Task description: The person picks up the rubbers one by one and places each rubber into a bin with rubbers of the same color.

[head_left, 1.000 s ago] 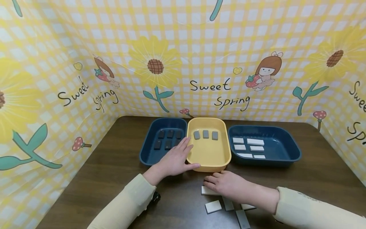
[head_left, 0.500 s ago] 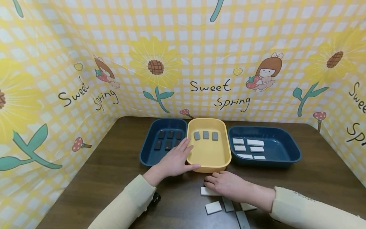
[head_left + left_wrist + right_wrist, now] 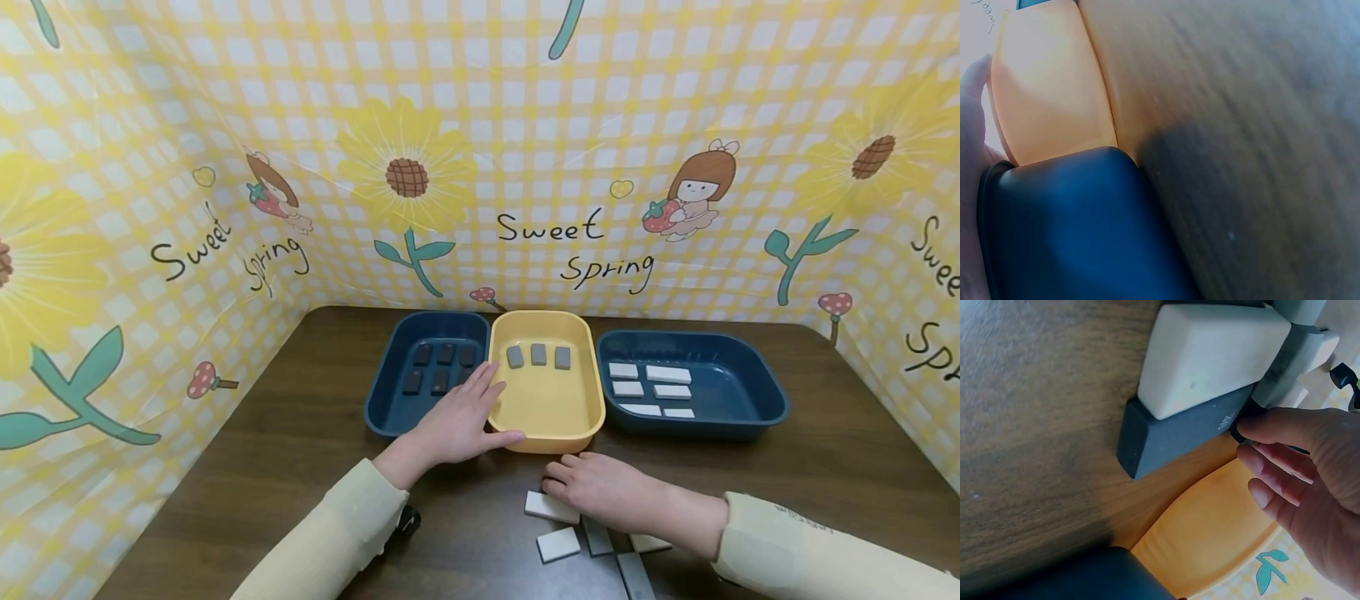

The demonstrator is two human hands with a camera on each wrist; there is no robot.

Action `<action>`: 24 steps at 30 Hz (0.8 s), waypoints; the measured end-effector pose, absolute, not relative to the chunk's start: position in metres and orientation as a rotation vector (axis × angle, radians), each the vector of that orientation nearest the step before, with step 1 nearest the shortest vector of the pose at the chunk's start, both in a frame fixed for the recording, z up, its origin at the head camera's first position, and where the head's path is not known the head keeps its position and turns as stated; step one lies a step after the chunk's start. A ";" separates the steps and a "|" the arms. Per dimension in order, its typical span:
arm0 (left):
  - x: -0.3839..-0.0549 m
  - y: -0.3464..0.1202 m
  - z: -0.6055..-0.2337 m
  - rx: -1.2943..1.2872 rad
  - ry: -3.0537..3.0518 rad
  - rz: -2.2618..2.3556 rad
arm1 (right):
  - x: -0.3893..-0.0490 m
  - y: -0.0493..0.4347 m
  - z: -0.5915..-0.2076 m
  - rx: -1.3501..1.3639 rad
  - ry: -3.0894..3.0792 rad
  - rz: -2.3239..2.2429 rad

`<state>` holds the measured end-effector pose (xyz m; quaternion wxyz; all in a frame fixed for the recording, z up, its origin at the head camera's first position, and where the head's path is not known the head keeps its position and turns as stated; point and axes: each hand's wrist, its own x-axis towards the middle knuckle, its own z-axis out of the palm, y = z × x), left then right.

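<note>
My left hand (image 3: 456,423) lies over the neighbouring rims of the left blue tray (image 3: 378,400) and the yellow tray (image 3: 547,408), fingers extended, thumb at the yellow front rim. In front of the yellow tray, my right hand (image 3: 603,492) reaches low over a loose pile. Its thumb and fingers pinch a small dark block (image 3: 1236,434), mostly hidden by them. A white block (image 3: 1216,356) lies on a dark grey block (image 3: 1179,431) close to the thumb. Just left of the right hand is a long white block (image 3: 551,507), with a shorter white block (image 3: 558,545) nearer me.
Grey blocks (image 3: 636,575) lie around the pile on the brown table (image 3: 255,467). The left blue tray holds several black blocks, the yellow tray 3 grey blocks (image 3: 538,355). In the right blue tray (image 3: 738,392) are several white blocks (image 3: 667,374). Patterned cloth stands behind.
The long white block has turned slightly, its right end swinging toward me. My right hand has shifted a little to the right; the left hand stays on the trays.
</note>
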<state>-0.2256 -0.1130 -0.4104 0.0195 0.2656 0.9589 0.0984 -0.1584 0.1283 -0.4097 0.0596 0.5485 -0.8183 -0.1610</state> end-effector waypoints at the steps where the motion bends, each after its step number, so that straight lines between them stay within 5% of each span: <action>1: -0.225 -0.113 -0.411 0.826 2.975 0.309 | -0.158 0.129 -0.409 1.659 -2.484 -0.479; 24: -0.225 -0.116 -0.404 0.823 2.985 0.318 | -0.162 0.132 -0.378 1.604 -2.685 -0.041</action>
